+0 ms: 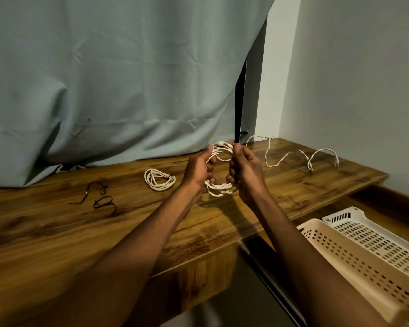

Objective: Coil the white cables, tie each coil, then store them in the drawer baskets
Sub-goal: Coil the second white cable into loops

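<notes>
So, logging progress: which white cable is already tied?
The small coil lying on the desk left of both hands; its loops are bound at one side.

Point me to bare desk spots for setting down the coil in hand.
Free: the near desk, in front of the black ties and tied coil; also the strip between that coil and the left hand. Crowded: the back right, where the loose cable snakes beyond the right hand.

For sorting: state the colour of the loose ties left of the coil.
Black ties, head view.

Glossy wood-grain desk (pixel 222 223); perforated plastic baskets (pixel 354 251)
</notes>
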